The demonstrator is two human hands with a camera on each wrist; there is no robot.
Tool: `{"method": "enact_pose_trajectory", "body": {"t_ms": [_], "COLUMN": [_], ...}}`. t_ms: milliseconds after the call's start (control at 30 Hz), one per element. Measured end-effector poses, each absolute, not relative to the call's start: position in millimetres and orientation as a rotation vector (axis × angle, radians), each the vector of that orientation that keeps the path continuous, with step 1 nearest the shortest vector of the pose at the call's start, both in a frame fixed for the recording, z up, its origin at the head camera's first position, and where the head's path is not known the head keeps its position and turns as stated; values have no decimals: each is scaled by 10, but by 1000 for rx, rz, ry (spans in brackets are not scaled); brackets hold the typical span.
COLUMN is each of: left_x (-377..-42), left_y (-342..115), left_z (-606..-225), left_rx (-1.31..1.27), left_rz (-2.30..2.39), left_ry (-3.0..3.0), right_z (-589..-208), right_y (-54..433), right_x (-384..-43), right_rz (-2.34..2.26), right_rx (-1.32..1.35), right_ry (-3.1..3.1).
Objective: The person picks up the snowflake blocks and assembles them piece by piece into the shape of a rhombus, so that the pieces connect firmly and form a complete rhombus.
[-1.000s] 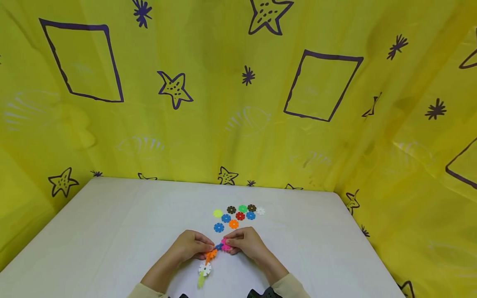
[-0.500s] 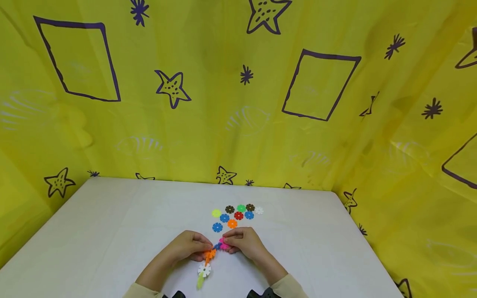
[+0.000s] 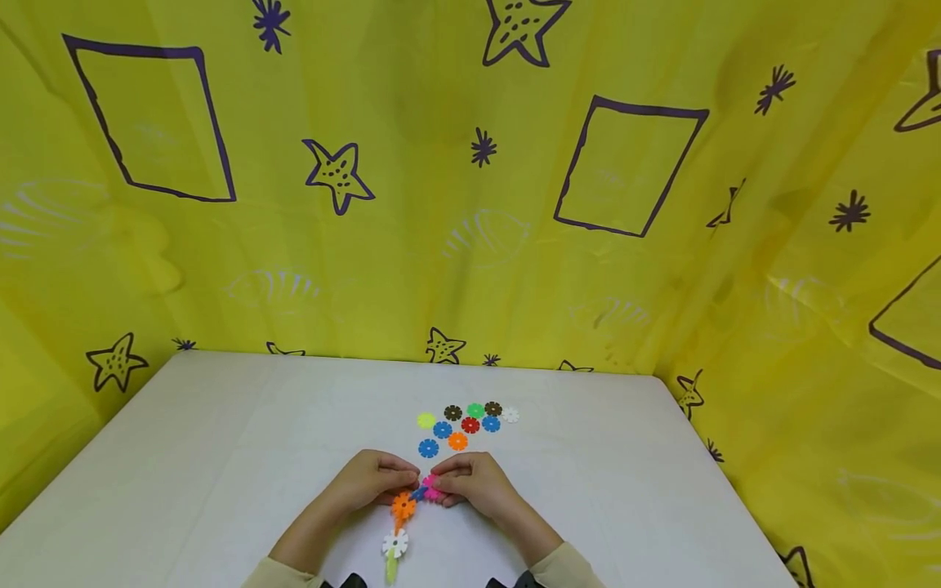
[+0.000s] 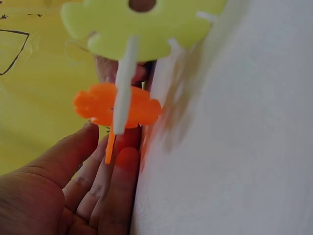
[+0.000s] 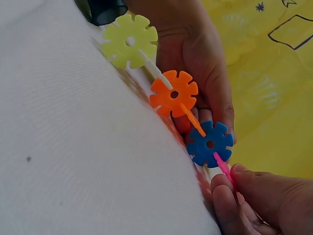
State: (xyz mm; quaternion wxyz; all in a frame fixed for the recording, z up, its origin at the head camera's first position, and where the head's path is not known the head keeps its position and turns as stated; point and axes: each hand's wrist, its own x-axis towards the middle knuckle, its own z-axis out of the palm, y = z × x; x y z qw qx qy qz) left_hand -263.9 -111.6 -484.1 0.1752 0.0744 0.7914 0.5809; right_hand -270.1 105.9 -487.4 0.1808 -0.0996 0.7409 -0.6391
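A chain of slotted interlocking discs hangs between my hands, low over the white table. My right hand pinches the pink disc between thumb and fingers; this disc sits in a slot of the blue disc. Beyond the blue one come an orange disc seen edge-on, another orange disc, a white disc and a yellow-green disc at the near end. My left hand holds the chain around the blue disc, its fingertips partly hidden behind it in the right wrist view.
Loose discs lie on the white table just past the hands, among them a blue disc, an orange disc, a red disc and a yellow disc. A yellow patterned curtain stands behind.
My right hand with the pink disc has shifted slightly left, closer to my left hand. The chain's near end has moved toward me, and the orange disc now shows more of its face.
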Motion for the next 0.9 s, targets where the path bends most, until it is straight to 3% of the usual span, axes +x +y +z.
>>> {"method": "enact_pose_trajectory", "body": {"t_ms": [900], "left_x": [-2631], "left_y": [-1067], "left_z": [-4849], "left_rx": [275], "left_rz": [1588], "left_ry": [2297], "right_z": [-4852], "right_y": [991], "right_x": [-2659], "right_rz": [-1834], "right_rx": [-298], "right_ry": [2093]}}
